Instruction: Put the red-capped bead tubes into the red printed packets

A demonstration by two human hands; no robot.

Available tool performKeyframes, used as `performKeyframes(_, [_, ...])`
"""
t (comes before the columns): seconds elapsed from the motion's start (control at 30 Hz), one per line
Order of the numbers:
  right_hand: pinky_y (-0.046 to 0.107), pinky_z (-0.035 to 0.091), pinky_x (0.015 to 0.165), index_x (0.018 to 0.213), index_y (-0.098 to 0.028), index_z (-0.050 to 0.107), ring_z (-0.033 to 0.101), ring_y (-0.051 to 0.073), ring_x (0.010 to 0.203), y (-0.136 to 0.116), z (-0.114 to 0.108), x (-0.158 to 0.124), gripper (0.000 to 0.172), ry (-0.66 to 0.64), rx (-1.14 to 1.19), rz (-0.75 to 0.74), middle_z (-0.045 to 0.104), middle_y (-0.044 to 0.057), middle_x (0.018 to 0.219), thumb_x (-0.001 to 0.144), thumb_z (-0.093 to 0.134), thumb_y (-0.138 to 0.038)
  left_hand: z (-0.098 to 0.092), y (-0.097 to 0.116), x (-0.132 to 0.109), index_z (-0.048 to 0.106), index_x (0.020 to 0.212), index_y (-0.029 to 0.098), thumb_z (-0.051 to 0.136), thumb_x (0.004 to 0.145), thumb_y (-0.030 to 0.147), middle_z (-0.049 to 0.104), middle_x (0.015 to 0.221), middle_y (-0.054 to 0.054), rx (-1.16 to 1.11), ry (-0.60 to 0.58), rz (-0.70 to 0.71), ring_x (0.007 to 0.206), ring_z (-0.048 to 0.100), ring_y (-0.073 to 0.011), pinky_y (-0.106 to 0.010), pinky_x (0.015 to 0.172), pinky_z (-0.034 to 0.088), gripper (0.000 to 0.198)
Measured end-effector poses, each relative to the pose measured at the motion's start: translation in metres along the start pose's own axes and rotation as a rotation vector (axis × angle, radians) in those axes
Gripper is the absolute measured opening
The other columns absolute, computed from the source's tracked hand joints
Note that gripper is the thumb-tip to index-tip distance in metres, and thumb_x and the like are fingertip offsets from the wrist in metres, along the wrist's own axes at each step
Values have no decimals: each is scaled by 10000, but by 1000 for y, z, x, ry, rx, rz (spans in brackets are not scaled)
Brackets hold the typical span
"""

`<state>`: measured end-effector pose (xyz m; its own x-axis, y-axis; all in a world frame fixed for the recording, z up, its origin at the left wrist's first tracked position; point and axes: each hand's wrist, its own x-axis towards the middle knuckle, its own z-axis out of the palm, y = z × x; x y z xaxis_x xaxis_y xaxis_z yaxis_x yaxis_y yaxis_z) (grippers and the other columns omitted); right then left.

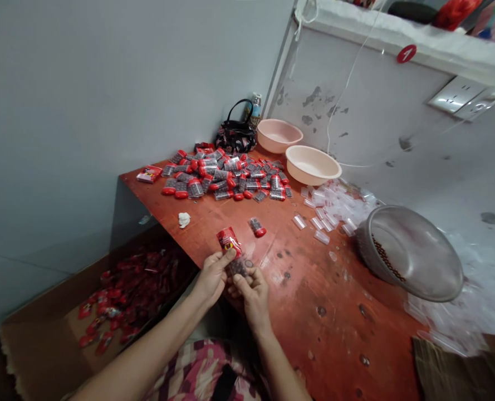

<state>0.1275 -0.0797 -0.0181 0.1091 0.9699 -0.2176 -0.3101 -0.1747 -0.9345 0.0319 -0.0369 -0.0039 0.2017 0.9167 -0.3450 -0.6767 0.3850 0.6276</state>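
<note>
Over the near edge of the table, my left hand [211,278] pinches a flat red printed packet [229,240] between thumb and fingers. Close beside it, my right hand [253,295] has its thumb and fingers closed on a small clear container filled with dark beads [238,268]. The container meets the lower end of the packet; whether it is inside the packet's opening I cannot tell. Just beyond lies one filled clear container with a red end [257,227]. A crumpled white scrap [184,220] rests to the left.
Several filled red-ended containers [222,175] are heaped at the back, near a black handbag [235,136] and two basins [279,135]. Empty clear sleeves [334,203] and a metal bowl with brown beads [414,253] stand right. Below left, a cardboard box [42,345] holds red packets.
</note>
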Motion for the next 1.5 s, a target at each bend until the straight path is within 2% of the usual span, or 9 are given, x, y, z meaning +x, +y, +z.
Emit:
performKeyframes(0.33, [134,386,375,729,-146,462,531,63,390,8,3,5,160,-64,283,92,636,13,586,738,589,-243,-7,-6,-4,604,724,105,581,707,357,387,379,68,157,-68,-121,277,332,-64,-197,277,302,254])
performKeyframes(0.6, [144,400,369,773,-172,438,536,83,357,3,-4,13,272,-148,198,103,608,-34,471,655,675,-237,-12,-13,-14,583,576,98,607,704,278,447,454,29,157,-106,-67,399,397,-55,-190,411,336,222])
performKeyframes(0.73, [115,315,292,740,-208,360,477,72,292,1,1,18,402,-249,166,149,562,-90,429,567,722,-178,-19,3,-22,603,564,86,592,720,259,543,517,-34,178,-251,-152,491,505,-114,-255,539,421,233])
performKeyframes(0.83, [119,321,297,731,-219,342,452,62,289,-2,11,19,450,-325,91,143,540,-118,438,526,738,-166,-33,20,-33,640,637,83,607,708,227,627,636,-81,147,-201,-162,614,581,-169,-298,643,460,163])
performKeyframes(0.97, [133,338,326,795,-218,371,497,76,339,-9,14,17,384,-343,-2,120,590,-83,513,593,697,-228,-63,33,-52,622,939,162,544,745,385,634,1027,-106,-46,173,93,949,576,-243,-362,780,472,305])
performKeyframes(1.07, [139,327,318,777,-208,383,492,78,338,-13,5,17,263,-238,-65,81,589,-63,513,697,611,-310,-78,30,-58,551,1083,153,500,747,459,587,1117,-147,127,310,113,953,581,-268,-406,776,480,457])
performKeyframes(1.13, [140,329,326,757,-196,403,485,73,344,-13,-2,18,233,-185,-108,74,580,-54,506,732,577,-348,-77,23,-50,555,1095,145,527,734,436,578,1131,-156,426,289,155,962,574,-284,-444,825,447,464])
performKeyframes(1.3, [141,335,356,734,-179,443,482,64,370,-12,-7,13,231,-166,-162,70,581,-38,526,751,563,-376,-52,10,0,595,1069,269,631,671,321,508,1241,-46,1180,86,645,1225,318,-281,-475,1035,111,403])
performKeyframes(1.5, [168,361,398,731,-178,492,487,78,414,-13,-17,10,185,-149,-210,54,578,-34,542,750,570,-345,-44,-4,29,656,929,288,546,749,229,590,1138,-52,1318,122,782,1226,315,-264,-493,1025,21,219])
